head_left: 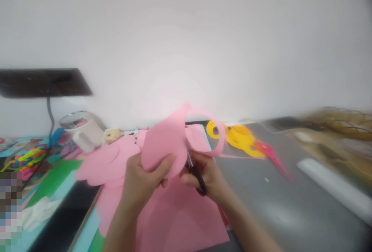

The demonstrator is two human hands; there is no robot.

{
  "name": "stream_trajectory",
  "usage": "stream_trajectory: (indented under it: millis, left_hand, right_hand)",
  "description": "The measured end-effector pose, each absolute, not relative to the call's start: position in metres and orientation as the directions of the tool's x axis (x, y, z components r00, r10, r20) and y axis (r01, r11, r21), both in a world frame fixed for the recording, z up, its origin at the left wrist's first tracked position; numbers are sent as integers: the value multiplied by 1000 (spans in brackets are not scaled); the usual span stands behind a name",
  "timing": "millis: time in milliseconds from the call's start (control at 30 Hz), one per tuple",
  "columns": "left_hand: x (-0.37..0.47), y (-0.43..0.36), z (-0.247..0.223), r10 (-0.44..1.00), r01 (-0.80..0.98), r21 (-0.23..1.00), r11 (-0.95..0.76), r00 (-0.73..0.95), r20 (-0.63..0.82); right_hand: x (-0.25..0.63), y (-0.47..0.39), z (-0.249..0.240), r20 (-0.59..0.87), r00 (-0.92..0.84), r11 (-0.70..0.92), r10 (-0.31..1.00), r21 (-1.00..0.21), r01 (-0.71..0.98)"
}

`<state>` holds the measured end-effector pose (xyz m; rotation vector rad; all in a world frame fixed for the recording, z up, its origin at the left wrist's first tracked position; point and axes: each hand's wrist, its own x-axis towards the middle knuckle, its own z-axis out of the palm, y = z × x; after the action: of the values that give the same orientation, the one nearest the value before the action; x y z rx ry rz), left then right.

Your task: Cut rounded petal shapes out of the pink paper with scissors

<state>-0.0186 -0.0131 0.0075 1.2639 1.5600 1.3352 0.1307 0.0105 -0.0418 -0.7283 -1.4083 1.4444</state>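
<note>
My left hand (157, 170) pinches a pink paper sheet (164, 139) with a rounded lower edge, thumb on its front. Black-handled scissors (199, 180) are in my right hand (207, 172), their blades at the right edge of the paper. From there a narrow pink strip (222, 132) curls up and round in a loop above my right hand. Below both hands lies a larger pink sheet (186, 221). Several cut pink pieces with rounded edges (101, 161) are piled to the left of my left hand.
Yellow paper cutouts (240, 137) and pink-handled scissors (271, 155) lie at the back right. A white roll-like object (334, 190) is at the right. On the left stand a white mug-like container (87, 130) and a dark panel (43, 82), near a green sheet (55, 182). A wall rises behind.
</note>
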Motion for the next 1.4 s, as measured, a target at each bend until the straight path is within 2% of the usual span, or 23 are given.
stream_trajectory:
  millis: [767,1000,1400]
  left_hand:
    - [-23,-9,3,933,236,963,-131,-298,200]
    - [-24,-9,-1,934,179,980,-87,-327,142]
    - [-23,-10,0,945,180,981,-79,-300,131]
  right_hand:
    - [132,11,-44,245,-403,166,882,-961,-220]
    - [130,11,-41,221,-383,146,897,-966,-215]
    - [130,9,-35,211,-367,143,906,-968,-206]
